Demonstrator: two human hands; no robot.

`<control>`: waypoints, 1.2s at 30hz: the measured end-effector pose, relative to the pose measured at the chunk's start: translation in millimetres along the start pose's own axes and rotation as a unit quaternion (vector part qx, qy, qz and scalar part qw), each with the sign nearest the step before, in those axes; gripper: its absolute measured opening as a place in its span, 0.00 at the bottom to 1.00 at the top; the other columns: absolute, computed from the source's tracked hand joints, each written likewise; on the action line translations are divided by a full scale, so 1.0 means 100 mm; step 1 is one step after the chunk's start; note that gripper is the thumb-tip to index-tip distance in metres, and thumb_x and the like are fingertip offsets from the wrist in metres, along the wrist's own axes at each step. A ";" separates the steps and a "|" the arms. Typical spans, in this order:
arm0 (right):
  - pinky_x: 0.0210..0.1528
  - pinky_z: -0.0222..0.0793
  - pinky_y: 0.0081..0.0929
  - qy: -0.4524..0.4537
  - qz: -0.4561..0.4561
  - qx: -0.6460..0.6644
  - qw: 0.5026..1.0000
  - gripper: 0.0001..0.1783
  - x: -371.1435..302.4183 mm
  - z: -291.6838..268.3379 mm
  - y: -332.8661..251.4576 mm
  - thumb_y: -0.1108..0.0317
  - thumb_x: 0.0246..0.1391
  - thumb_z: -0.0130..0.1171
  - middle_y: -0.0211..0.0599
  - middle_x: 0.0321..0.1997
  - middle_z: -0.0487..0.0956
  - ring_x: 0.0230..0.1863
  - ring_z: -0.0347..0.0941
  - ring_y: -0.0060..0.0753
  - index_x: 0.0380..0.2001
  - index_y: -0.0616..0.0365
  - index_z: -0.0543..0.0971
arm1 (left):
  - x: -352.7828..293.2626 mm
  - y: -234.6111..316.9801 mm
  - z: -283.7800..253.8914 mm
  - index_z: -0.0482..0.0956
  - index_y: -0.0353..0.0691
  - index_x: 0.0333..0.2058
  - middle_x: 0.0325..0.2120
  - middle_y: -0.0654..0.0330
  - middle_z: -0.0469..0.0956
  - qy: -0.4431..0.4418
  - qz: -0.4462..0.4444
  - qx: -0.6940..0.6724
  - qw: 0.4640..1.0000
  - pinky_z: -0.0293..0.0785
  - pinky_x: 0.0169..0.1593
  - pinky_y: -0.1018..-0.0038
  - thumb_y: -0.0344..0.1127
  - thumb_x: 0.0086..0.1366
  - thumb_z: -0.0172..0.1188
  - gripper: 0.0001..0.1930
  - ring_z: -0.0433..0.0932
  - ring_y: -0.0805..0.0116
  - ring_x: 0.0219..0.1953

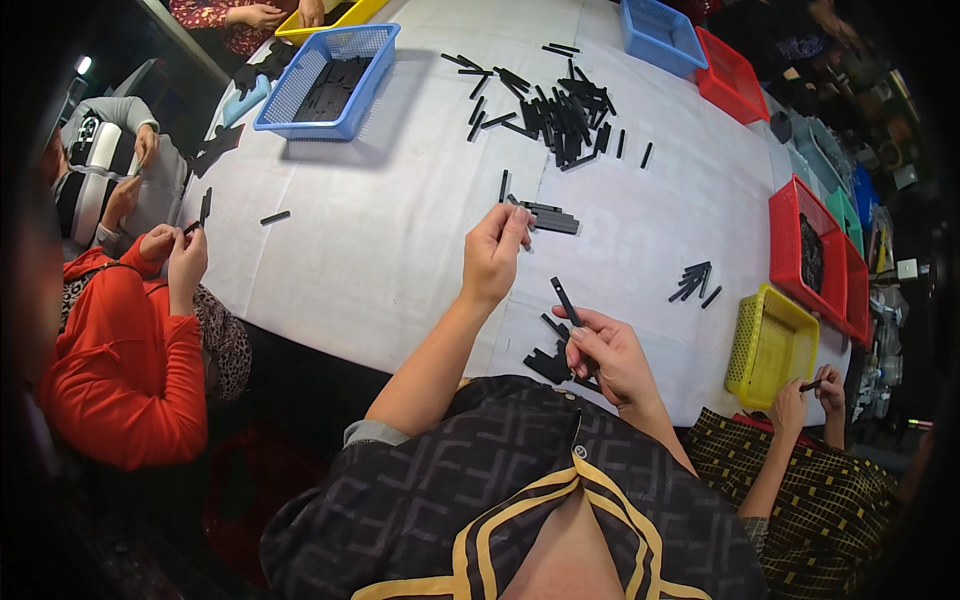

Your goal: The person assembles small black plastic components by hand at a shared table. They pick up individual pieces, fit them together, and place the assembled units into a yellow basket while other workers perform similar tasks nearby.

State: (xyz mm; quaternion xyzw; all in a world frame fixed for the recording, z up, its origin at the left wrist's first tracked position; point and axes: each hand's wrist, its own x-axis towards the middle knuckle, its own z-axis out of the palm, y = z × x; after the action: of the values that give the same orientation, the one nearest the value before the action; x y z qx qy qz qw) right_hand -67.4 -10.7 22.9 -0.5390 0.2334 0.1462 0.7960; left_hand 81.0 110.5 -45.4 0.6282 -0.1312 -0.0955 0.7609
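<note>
My right hand (pixel 612 352) pinches a slim black strip (pixel 565 302) between thumb and fingers, its far end tilted up and to the left. A small light spot shows near that end. My left hand (pixel 492 252) is closed, thumb against fingers; a small dark bit shows at its fingertips, too small to name. Just beyond those fingertips lies a short row of black strips (pixel 555 220), side by side on the white-covered table (pixel 380 220). Below my right hand, close to my body, sits a small heap of black pieces (pixel 547 366), partly hidden by the hand.
A large loose pile of black strips (pixel 560 125) lies at the far middle. A smaller cluster (pixel 690 282) is to the right. Blue (pixel 372 95), red (pixel 782 240) and yellow baskets (pixel 736 350) stand along the edges. Other people work at both sides, one in an orange top (pixel 130 370).
</note>
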 end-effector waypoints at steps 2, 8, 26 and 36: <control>0.21 0.59 0.12 0.010 -0.006 -0.015 1.000 0.18 0.00 0.02 -0.01 0.72 0.56 0.48 0.29 0.19 0.72 0.19 0.63 0.15 0.49 0.66 0.70 | -0.09 0.04 -0.02 0.75 0.36 0.31 0.18 0.67 0.69 -0.101 -0.087 -0.042 0.990 0.61 0.28 0.85 0.40 0.67 0.45 0.14 0.65 0.82 0.22; 0.23 0.60 0.12 0.028 -0.032 -0.012 0.999 0.18 0.02 0.02 0.03 0.72 0.56 0.48 0.30 0.20 0.72 0.20 0.65 0.15 0.49 0.67 0.70 | -0.40 0.17 0.09 0.72 0.36 0.30 0.19 0.66 0.72 -0.256 -0.076 -0.002 0.964 0.61 0.24 0.84 0.34 0.62 0.55 0.07 0.67 0.84 0.21; 0.20 0.60 0.17 0.383 -0.045 0.108 0.917 0.13 0.15 -1.60 0.81 0.68 0.56 0.49 0.33 0.20 0.71 0.17 0.63 0.19 0.44 0.61 0.71 | 0.02 -0.92 -0.26 0.75 0.47 0.41 0.31 0.55 0.72 -0.066 0.018 0.479 0.875 0.71 0.38 0.64 0.30 0.56 0.56 0.13 0.74 0.58 0.35; 0.26 0.64 0.22 0.602 -0.180 0.231 0.743 0.22 0.39 -2.35 0.92 0.65 0.57 0.47 0.40 0.35 0.72 0.25 0.69 0.27 0.55 0.56 0.61 | 0.09 -1.01 -0.21 0.76 0.47 0.34 0.32 0.58 0.68 -0.083 0.026 0.537 0.839 0.71 0.36 0.65 0.32 0.54 0.58 0.07 0.72 0.59 0.35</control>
State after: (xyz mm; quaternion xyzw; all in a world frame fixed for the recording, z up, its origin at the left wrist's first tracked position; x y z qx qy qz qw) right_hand -129.0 -194.5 -143.1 -0.3465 0.5894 -0.4134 0.6013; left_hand 98.2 108.0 -147.7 0.9246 -0.2408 -0.0413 0.2923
